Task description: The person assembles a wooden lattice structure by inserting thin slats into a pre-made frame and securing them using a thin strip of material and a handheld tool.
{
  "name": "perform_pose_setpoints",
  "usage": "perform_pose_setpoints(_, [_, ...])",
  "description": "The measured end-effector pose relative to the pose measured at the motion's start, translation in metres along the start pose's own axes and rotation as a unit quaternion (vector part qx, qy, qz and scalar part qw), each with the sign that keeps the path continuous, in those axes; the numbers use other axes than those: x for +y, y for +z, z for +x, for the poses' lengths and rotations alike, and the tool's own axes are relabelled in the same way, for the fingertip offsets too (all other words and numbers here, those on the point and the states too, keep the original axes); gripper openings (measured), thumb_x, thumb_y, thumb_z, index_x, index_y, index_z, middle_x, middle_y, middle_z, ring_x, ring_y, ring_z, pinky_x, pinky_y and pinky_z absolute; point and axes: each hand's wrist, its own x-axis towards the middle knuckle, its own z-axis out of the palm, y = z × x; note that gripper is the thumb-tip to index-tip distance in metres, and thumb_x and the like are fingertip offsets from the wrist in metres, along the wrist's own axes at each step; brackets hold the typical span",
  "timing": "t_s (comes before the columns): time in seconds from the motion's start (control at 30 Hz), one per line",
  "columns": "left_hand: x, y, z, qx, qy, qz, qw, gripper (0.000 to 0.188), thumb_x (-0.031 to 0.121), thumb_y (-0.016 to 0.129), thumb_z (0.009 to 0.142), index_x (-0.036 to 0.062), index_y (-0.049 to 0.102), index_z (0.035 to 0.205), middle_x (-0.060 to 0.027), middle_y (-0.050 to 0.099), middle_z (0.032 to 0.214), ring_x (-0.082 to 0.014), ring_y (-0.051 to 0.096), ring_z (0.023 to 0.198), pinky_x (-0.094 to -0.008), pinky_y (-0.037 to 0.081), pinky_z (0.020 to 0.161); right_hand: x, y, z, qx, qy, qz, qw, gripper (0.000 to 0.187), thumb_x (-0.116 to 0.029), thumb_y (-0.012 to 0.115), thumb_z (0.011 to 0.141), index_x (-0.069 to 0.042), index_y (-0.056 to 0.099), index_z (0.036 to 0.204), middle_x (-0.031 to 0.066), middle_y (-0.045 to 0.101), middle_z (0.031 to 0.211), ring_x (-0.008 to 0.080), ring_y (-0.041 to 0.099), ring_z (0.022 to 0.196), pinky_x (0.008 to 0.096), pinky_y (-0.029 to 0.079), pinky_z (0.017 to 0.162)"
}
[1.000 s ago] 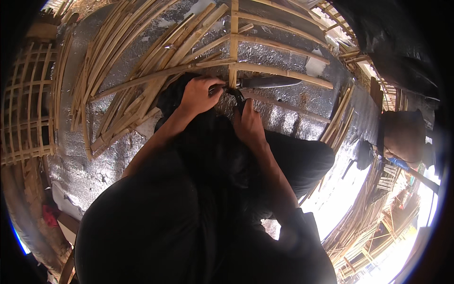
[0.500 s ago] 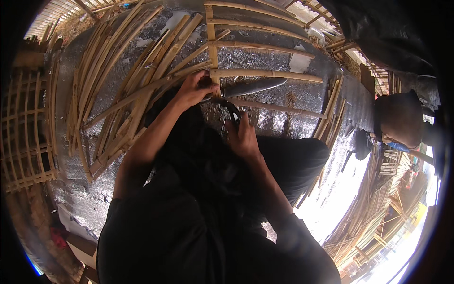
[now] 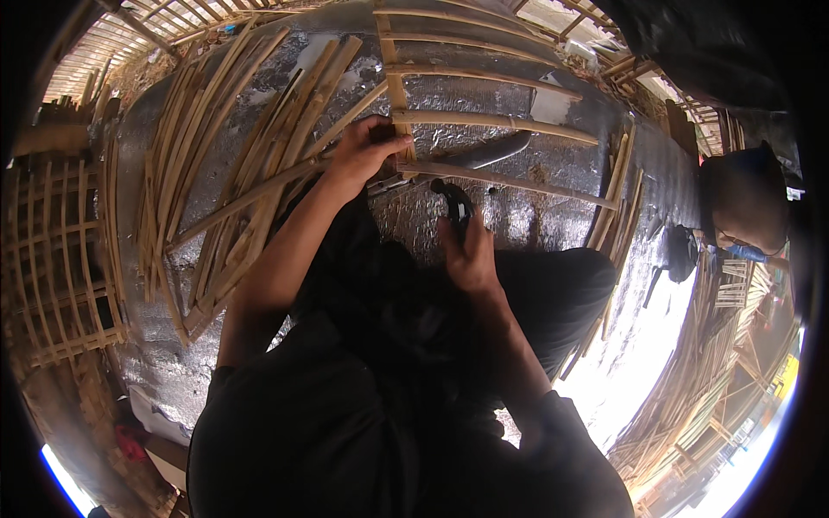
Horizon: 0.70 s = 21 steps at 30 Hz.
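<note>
In front of me lies a bamboo frame: a long bamboo strip [image 3: 397, 93] running away from me, with several crosswise slats [image 3: 501, 123] extending right from it. My left hand [image 3: 363, 155] is closed round the near end of the long strip, where the nearest slat [image 3: 527, 185] meets it. My right hand [image 3: 471, 257] grips what looks like a hammer [image 3: 458, 205], dark and black-handled, its small head just below that slat and apart from it. A large knife with a curved dark blade [image 3: 496, 153] lies beneath the frame, partly hidden by the slat.
Loose bamboo strips [image 3: 250, 147] are heaped on the left over a silvery, wrinkled floor sheet [image 3: 164, 371]. More strips [image 3: 615, 186] lie by my right knee. A woven bamboo lattice [image 3: 60, 250] stands far left. A dark bucket-like container [image 3: 743, 198] is at the right.
My right hand has drawn the hammer back to the right, away from the joint. My left hand stays at the strip's end; the whole view has shifted slightly.
</note>
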Motion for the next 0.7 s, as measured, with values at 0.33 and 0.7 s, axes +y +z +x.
perform_pose_setpoints(0.33, [0.112, 0.036, 0.014, 0.007, -0.054, -0.184, 0.981, 0.013, 0.006, 0.072, 0.092, -0.0041, 0.068, 0.098, -0.0053, 0.067, 0.088, -0.0113, 0.064, 0.073, -0.0204, 0.06, 0.062, -0.08, -0.057, 0.037, 0.025, 0.165, 0.194, 0.967, 0.009, -0.01, 0.057, 0.103, -0.004, 0.052, 0.109, 0.0016, 0.055, 0.077, 0.0073, 0.049, 0.056, 0.0228, 0.039, 0.046])
perform_pose_setpoints(0.7, [0.162, 0.045, 0.06, -0.039, -0.038, -0.282, 0.958, 0.017, 0.001, 0.052, 0.101, -0.0129, 0.062, 0.101, -0.0159, 0.069, 0.087, -0.0174, 0.07, 0.071, -0.0209, 0.062, 0.059, -0.066, -0.062, 0.018, 0.048, 0.262, 0.17, 0.949, 0.015, -0.013, 0.063, 0.1, -0.001, 0.056, 0.108, 0.0036, 0.061, 0.074, 0.0146, 0.058, 0.062, 0.0324, 0.044, 0.056])
